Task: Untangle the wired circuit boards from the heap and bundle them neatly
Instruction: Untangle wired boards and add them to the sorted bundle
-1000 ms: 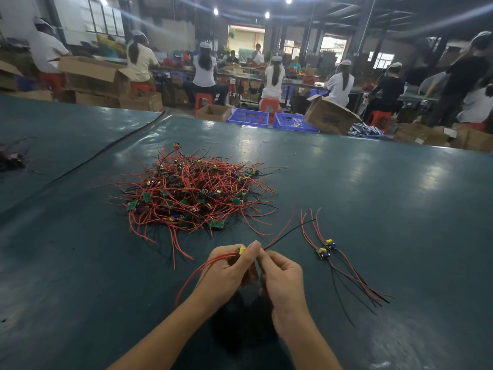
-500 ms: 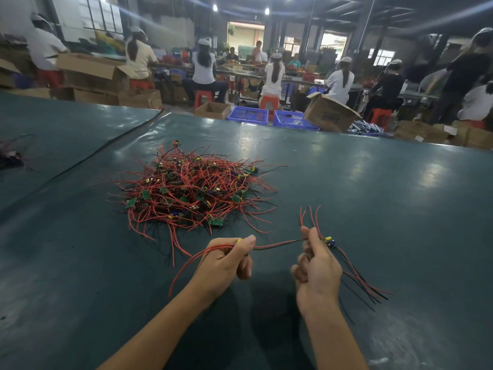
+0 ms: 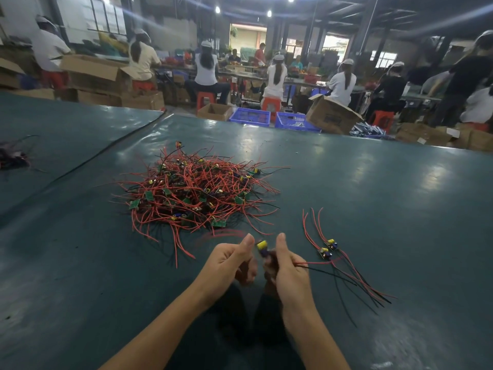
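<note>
Both hands are low in the middle, close to the near edge of the green tabletop [image 3: 373, 198]; the left hand [image 3: 229, 263] and the right hand [image 3: 290, 273] sit side by side with thumbs up and fingers curled in, and they hold one small board [image 3: 262, 245] between them; its yellow part sticks up between the two thumbs; red wires by the left thumb are blurry; a red wire and a black wire [image 3: 322, 268] come out of the right hand and run off to the right, where they cross the wires of two loose boards [image 3: 328, 249]; those two lie side by side just right of the right hand; the big heap [image 3: 194, 193] of red wires and little green boards lies farther out and a bit left, apart from the hands, with its nearest wire ends close to the left thumb; to the right of the heap a wide stretch of shiny green top runs on to the far edge; on the left a dark line [image 3: 106, 152] runs across the top, and a small dark tangle [image 3: 13, 156] sits at the left edge; past the far edge stand brown boxes [image 3: 330, 116] and blue baskets [image 3: 250, 117], and people sit on red stools [image 3: 270, 104].
</note>
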`<state>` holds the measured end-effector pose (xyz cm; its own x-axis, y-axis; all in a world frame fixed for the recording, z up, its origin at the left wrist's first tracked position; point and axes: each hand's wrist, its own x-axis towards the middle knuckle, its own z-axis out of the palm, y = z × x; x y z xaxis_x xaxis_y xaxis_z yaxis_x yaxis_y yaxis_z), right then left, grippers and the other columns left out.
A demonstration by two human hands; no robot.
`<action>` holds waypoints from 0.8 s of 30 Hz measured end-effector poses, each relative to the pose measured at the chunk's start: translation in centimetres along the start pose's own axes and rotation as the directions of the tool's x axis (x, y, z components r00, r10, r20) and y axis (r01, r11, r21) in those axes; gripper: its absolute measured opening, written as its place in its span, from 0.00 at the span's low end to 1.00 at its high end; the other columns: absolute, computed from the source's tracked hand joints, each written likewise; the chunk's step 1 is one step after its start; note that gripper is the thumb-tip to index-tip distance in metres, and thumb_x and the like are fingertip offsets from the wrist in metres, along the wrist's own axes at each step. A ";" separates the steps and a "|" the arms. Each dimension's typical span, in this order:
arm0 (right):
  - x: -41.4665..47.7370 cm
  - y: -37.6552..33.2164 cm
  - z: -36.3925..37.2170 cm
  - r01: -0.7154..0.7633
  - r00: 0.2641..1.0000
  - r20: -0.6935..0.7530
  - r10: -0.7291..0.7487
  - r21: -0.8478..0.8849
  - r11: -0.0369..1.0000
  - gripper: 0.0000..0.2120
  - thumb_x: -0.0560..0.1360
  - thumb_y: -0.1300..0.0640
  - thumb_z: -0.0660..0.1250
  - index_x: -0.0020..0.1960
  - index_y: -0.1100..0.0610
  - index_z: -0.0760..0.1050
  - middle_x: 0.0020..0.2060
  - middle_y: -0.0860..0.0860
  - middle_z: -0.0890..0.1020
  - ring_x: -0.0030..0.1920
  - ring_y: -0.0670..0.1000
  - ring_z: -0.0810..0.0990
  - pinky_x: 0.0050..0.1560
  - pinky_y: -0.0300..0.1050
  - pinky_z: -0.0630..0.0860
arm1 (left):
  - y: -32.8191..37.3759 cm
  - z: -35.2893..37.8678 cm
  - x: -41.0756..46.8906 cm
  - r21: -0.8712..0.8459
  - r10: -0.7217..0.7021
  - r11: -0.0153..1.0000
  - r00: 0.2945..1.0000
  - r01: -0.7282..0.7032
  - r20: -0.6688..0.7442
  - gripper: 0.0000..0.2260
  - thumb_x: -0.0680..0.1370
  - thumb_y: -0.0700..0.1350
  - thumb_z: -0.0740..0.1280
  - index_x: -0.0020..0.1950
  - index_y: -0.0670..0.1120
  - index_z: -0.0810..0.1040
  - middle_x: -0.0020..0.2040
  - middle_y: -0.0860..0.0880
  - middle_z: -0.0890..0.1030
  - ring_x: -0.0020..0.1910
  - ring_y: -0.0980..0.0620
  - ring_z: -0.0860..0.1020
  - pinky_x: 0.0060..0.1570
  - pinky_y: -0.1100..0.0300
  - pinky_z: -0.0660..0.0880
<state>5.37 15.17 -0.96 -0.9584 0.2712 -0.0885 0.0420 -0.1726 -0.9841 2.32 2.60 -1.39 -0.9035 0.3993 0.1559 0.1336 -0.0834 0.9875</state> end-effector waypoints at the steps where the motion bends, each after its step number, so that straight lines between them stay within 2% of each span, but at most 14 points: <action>1: 0.2 -0.2 -0.3 -0.028 0.998 -0.047 0.031 0.058 0.998 0.28 0.77 0.38 0.59 0.26 0.54 0.76 0.20 0.46 0.71 0.20 0.44 0.66 0.20 0.34 0.63 | 0.0 -0.1 0.0 -0.001 0.007 1.000 1.000 -0.007 0.009 0.27 0.77 0.63 0.58 0.28 0.45 0.78 0.28 0.45 0.77 0.27 0.51 0.75 0.33 0.62 0.73; 3: 0.8 -0.5 -1.1 -0.052 0.989 -0.126 0.077 0.189 0.981 0.25 0.78 0.39 0.60 0.29 0.53 0.72 0.21 0.47 0.66 0.19 0.44 0.60 0.19 0.35 0.56 | -0.1 -0.1 0.1 0.031 0.021 0.999 1.000 -0.021 -0.005 0.26 0.76 0.61 0.58 0.29 0.45 0.79 0.29 0.44 0.78 0.29 0.50 0.76 0.32 0.61 0.73; 5: 1.5 -0.9 -2.0 -0.035 0.978 -0.186 0.090 0.280 0.959 0.24 0.79 0.40 0.60 0.31 0.54 0.70 0.21 0.46 0.64 0.19 0.44 0.58 0.19 0.34 0.54 | -0.3 -0.2 0.3 0.106 0.047 0.994 0.996 -0.039 -0.076 0.24 0.76 0.61 0.59 0.30 0.45 0.79 0.29 0.45 0.79 0.30 0.50 0.76 0.33 0.59 0.72; 7: 2.2 -1.3 -2.7 -0.002 0.972 -0.222 0.081 0.333 0.943 0.23 0.79 0.40 0.59 0.32 0.55 0.70 0.20 0.45 0.64 0.18 0.42 0.57 0.19 0.33 0.52 | -0.7 -0.5 0.4 0.240 0.101 0.969 0.979 -0.057 -0.176 0.22 0.76 0.59 0.61 0.32 0.46 0.79 0.29 0.46 0.78 0.30 0.54 0.75 0.33 0.60 0.71; 9: 3.0 -1.8 -3.5 0.040 0.967 -0.247 0.054 0.360 0.932 0.22 0.80 0.42 0.59 0.34 0.55 0.70 0.20 0.44 0.66 0.18 0.42 0.58 0.18 0.33 0.52 | -1.2 -1.1 0.5 0.396 0.175 0.916 0.950 -0.061 -0.259 0.16 0.77 0.56 0.65 0.35 0.49 0.80 0.31 0.52 0.78 0.30 0.59 0.73 0.33 0.63 0.69; 10: 3.3 -2.0 -4.0 0.058 0.965 -0.257 0.042 0.368 0.928 0.21 0.80 0.42 0.58 0.35 0.55 0.71 0.21 0.44 0.66 0.18 0.42 0.58 0.18 0.33 0.52 | -1.4 -1.5 0.6 0.491 0.221 0.869 0.934 -0.058 -0.280 0.11 0.78 0.54 0.67 0.38 0.51 0.81 0.37 0.56 0.80 0.35 0.61 0.75 0.37 0.62 0.72; 11: 3.6 -2.2 -4.4 0.067 0.964 -0.262 0.039 0.381 0.922 0.20 0.80 0.42 0.58 0.36 0.54 0.71 0.22 0.44 0.67 0.18 0.42 0.58 0.18 0.33 0.51 | -1.6 -1.9 0.7 0.597 0.262 0.801 0.923 -0.044 -0.284 0.07 0.78 0.51 0.67 0.43 0.51 0.82 0.46 0.57 0.81 0.46 0.61 0.76 0.46 0.59 0.74; 12: 3.9 -2.3 -4.9 0.062 0.964 -0.260 0.050 0.405 0.912 0.19 0.81 0.42 0.58 0.37 0.54 0.71 0.23 0.45 0.67 0.18 0.42 0.57 0.18 0.33 0.51 | -1.8 -2.3 0.8 0.700 0.276 0.714 0.922 -0.008 -0.271 0.06 0.77 0.51 0.68 0.48 0.51 0.82 0.56 0.55 0.79 0.57 0.59 0.73 0.57 0.57 0.73; 13: 4.1 -2.3 -5.3 0.043 0.965 -0.250 0.078 0.445 0.894 0.19 0.81 0.42 0.58 0.38 0.53 0.71 0.23 0.45 0.67 0.19 0.42 0.57 0.18 0.34 0.52 | -2.0 -2.7 0.8 0.783 0.255 0.620 0.932 0.046 -0.257 0.09 0.77 0.52 0.67 0.54 0.51 0.81 0.65 0.53 0.75 0.65 0.55 0.68 0.65 0.55 0.67; 14: 4.2 -2.2 -5.7 0.015 0.965 -0.233 0.117 0.496 0.868 0.18 0.81 0.42 0.58 0.39 0.52 0.71 0.24 0.45 0.67 0.19 0.42 0.58 0.18 0.34 0.52 | -2.3 -3.1 0.9 0.841 0.205 0.530 0.946 0.109 -0.251 0.13 0.78 0.54 0.66 0.61 0.53 0.79 0.72 0.51 0.68 0.71 0.52 0.62 0.69 0.54 0.61; 16: 4.1 -1.9 -6.2 -0.049 0.963 -0.189 0.194 0.581 0.812 0.16 0.81 0.42 0.59 0.42 0.51 0.73 0.25 0.45 0.68 0.19 0.42 0.59 0.17 0.34 0.53 | -2.7 -3.6 1.0 0.892 0.076 0.396 0.961 0.216 -0.266 0.20 0.79 0.57 0.62 0.70 0.55 0.71 0.78 0.50 0.57 0.76 0.50 0.54 0.72 0.51 0.55; 17: 4.0 -1.8 -6.4 -0.075 0.962 -0.166 0.217 0.605 0.793 0.15 0.81 0.43 0.59 0.43 0.51 0.73 0.26 0.45 0.69 0.19 0.42 0.60 0.17 0.34 0.54 | -2.8 -3.8 1.1 0.902 0.028 0.357 0.962 0.243 -0.270 0.22 0.79 0.59 0.60 0.73 0.56 0.67 0.79 0.50 0.55 0.77 0.50 0.52 0.73 0.50 0.54; 20: 3.6 -1.4 -6.4 -0.099 0.962 -0.141 0.232 0.613 0.784 0.14 0.81 0.43 0.59 0.45 0.52 0.74 0.27 0.45 0.70 0.19 0.43 0.60 0.17 0.33 0.54 | -3.2 -4.0 1.2 0.920 -0.027 0.289 0.962 0.266 -0.270 0.24 0.80 0.61 0.56 0.75 0.57 0.64 0.79 0.50 0.57 0.77 0.51 0.54 0.73 0.51 0.51; 24: 3.1 -1.3 -5.6 -0.096 0.960 -0.178 0.216 0.515 0.852 0.13 0.80 0.44 0.61 0.47 0.52 0.77 0.28 0.46 0.70 0.20 0.44 0.60 0.18 0.34 0.55 | -3.5 -4.1 1.2 0.925 -0.005 0.266 0.960 0.272 -0.281 0.26 0.80 0.62 0.55 0.76 0.56 0.61 0.79 0.51 0.56 0.77 0.51 0.54 0.73 0.50 0.51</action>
<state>3.90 21.59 -0.87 -0.8610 0.3918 -0.3245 -0.0179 -0.6609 -0.7503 -0.86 -0.40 -4.75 -0.9821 0.1270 0.1389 0.1664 0.9309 0.3252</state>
